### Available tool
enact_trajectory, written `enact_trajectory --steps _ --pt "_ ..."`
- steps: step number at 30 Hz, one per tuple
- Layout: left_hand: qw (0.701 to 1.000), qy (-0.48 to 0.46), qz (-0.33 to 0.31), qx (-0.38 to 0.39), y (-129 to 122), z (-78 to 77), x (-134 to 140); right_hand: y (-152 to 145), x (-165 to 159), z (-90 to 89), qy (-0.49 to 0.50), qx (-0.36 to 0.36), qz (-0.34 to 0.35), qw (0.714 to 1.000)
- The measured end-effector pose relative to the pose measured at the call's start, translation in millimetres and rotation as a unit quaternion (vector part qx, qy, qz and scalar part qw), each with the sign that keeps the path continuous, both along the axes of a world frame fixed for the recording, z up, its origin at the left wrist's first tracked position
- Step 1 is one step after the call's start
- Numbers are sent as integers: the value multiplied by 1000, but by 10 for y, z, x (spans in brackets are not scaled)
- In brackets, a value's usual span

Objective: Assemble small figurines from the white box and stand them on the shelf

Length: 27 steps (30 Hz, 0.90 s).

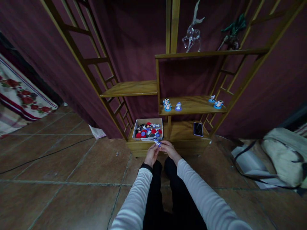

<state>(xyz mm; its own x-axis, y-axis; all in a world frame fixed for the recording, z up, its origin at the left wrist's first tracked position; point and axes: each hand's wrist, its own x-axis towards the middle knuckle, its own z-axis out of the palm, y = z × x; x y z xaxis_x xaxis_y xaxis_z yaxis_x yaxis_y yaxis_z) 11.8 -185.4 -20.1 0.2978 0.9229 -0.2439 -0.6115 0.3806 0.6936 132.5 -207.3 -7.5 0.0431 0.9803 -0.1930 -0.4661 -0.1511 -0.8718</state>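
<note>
Figurine (157, 142), small and blue-and-white, sits pinched between both hands right in front of the lowest shelf (184, 132), just at the near edge of the white box (148, 121). Left hand (151, 155) comes up from a grey-white sleeve with a dark cuff at the wrist, fingers curled in and closed on the figurine's left side; right hand (169, 149) meets it from the other side, fingertips pressed onto the same little piece, so both grips are narrow and holding it together. Both arms stretch straight forward, over dark trousers, with the hands almost touching each other. Hard to read much on the figurine itself: it is tiny, the light is dim, and the fingers cover most of it, so its shape cannot be told. That white box stands on the left end of the lowest shelf, open at the top, and it is packed with small pieces in red, dark and blue-white, piled too close to tell one from another. A dark phone (198, 129) lies flat on the same shelf, well to the right of the box. One shelf up, three blue-based figurines (168, 107) stand near the left post, and two more (218, 104) stand at the right end. On the top shelf, a clear glass deer (192, 35) and a dark green figure (233, 30), its detail lost in shadow. A beige bag (283, 156) rests on the tiled floor at right, cut off by the frame edge.
</note>
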Motion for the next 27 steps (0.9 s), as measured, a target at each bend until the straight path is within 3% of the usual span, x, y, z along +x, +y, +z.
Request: enact_trajectory --steps 13,21,27 --pt "1000 -3 10 15 -50 51 16 10 -13 -6 -30 -7 -14 999" --pt "1000 -6 16 -25 -70 86 9 48 44 -30 -36 -8 -65 997" --pt "1000 4 23 -1 -112 114 56 24 109 11 -48 -15 -58 997"
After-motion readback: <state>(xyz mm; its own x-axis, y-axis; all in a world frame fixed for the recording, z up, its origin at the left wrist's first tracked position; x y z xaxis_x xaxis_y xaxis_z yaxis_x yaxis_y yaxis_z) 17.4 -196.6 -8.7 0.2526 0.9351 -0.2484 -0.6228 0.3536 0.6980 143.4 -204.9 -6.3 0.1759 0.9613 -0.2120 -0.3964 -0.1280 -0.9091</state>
